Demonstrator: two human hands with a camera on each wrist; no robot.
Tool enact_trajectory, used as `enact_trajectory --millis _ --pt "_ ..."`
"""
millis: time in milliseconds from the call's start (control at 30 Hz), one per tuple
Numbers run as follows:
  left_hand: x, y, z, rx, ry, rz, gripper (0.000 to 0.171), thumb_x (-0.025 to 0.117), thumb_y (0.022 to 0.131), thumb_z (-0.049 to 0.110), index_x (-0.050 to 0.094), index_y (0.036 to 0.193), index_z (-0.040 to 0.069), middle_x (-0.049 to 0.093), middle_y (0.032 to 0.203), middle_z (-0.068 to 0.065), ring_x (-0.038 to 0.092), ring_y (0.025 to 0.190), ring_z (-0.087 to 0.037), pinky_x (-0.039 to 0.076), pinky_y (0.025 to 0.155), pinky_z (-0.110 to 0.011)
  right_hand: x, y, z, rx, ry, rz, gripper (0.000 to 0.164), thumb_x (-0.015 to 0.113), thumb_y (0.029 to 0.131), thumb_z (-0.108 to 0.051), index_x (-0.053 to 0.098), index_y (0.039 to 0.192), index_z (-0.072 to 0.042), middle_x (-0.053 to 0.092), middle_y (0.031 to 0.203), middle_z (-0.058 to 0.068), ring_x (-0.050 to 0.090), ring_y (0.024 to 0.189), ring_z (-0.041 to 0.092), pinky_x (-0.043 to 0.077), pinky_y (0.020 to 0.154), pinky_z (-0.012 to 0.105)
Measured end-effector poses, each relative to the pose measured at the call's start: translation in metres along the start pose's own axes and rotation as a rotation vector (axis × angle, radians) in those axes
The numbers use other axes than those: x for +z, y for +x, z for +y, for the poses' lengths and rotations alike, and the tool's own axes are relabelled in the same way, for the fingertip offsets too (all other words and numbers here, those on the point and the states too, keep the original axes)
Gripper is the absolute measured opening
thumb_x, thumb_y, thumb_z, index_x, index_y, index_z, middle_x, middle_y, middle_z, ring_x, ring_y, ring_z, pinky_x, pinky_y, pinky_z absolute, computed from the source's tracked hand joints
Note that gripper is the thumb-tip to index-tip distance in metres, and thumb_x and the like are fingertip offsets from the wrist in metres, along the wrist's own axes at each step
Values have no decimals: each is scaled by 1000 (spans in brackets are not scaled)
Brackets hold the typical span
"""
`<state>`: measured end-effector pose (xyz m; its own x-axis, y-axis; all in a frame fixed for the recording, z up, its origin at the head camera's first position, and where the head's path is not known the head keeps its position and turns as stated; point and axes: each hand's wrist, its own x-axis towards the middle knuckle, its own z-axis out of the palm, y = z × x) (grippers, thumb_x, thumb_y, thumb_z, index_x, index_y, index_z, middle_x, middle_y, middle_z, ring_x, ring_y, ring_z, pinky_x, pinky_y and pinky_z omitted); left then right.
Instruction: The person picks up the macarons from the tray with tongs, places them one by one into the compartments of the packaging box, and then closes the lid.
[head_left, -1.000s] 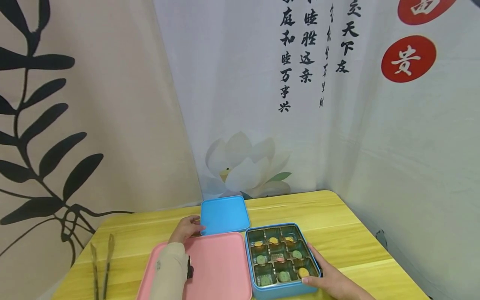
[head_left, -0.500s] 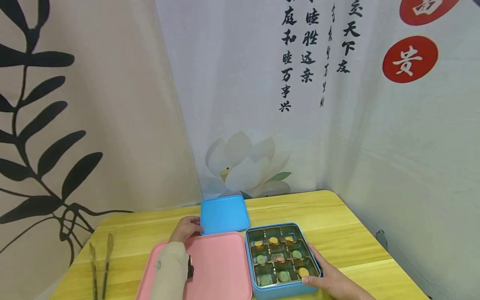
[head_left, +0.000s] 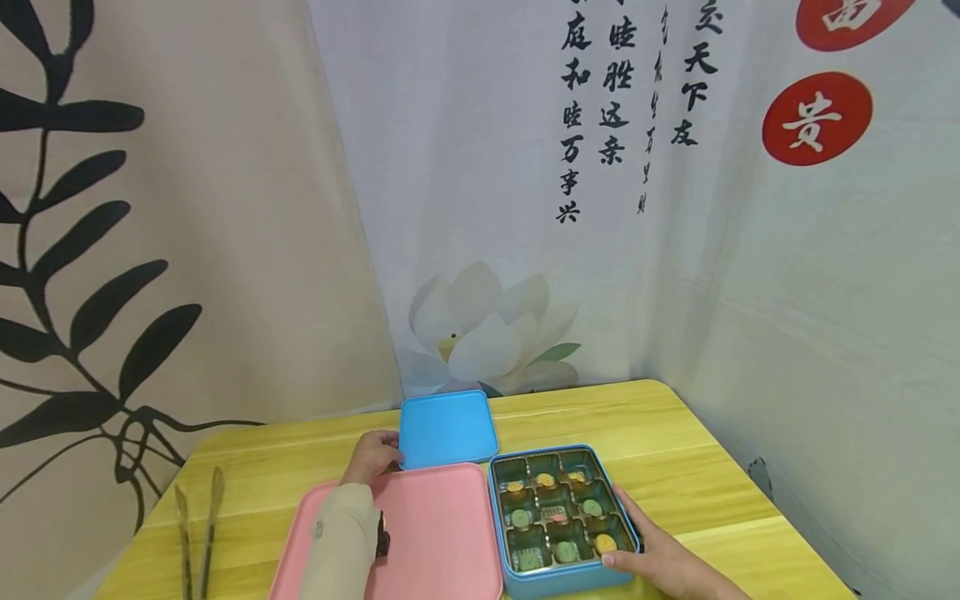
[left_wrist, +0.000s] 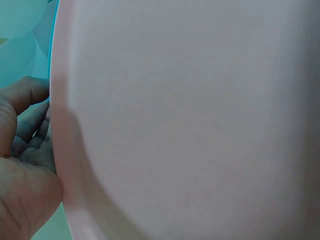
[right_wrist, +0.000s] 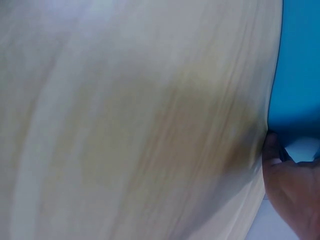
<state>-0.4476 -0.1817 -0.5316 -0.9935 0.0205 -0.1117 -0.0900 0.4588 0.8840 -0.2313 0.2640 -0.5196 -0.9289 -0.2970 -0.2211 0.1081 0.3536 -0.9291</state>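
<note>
My left hand [head_left: 371, 457] holds the left edge of a flat blue lid [head_left: 448, 428], which lies behind the pink tray. In the left wrist view, the thumb meets the lid's thin edge, while the fingers are partly hidden behind the tray rim. My right hand [head_left: 662, 557] grips the front right corner of a blue box [head_left: 558, 581], thumb at the front and fingers along the right side. Inside the box is a dark divided insert [head_left: 556, 507] with several compartments. Small round green pieces [head_left: 567, 552] and yellow pieces [head_left: 604, 543], plus one pinkish piece, lie in them.
The pink tray [head_left: 435, 525] lies under my left forearm, left of the box. Metal tongs [head_left: 212, 533] lie at the left of the yellow wood-grain table [head_left: 720, 492]. Printed curtains [head_left: 480, 167] hang close behind and along the right side.
</note>
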Motion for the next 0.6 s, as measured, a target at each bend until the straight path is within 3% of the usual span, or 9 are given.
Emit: enact_trajectory --millis 133,300,467,600 --pt "1 2 0 1 50 30 43 65 85 -5 57 127 -13 60 121 -29 64 99 -36 53 89 -48 0 0 0 -6 16 -3 92 59 102 -29 -11 158 -9 -2 158 34 27 137 56 29 101 69" --pt "-3 1 3 -8 68 51 41 61 89 3 58 127 -11 58 127 -30 61 105 -38 48 95 -53 1 0 -1 4 5 -7 92 59 101 -31 -10 158 -10 -1 158 34 23 137 58 30 100 70" --pt "-5 -2 8 -5 15 48 41 61 91 6 59 128 -10 61 124 -27 62 95 -32 50 91 -49 0 -1 -2 -1 -29 -7 92 59 101 -31 -9 158 -8 5 156 37 37 132 53 35 99 66" --pt "-8 -6 13 -12 -60 20 41 59 94 6 56 131 -11 63 116 -25 63 85 -27 52 87 -44 -2 -1 -6 9 -60 10 92 59 100 -32 -7 158 -5 8 157 36 31 135 54 32 100 68"
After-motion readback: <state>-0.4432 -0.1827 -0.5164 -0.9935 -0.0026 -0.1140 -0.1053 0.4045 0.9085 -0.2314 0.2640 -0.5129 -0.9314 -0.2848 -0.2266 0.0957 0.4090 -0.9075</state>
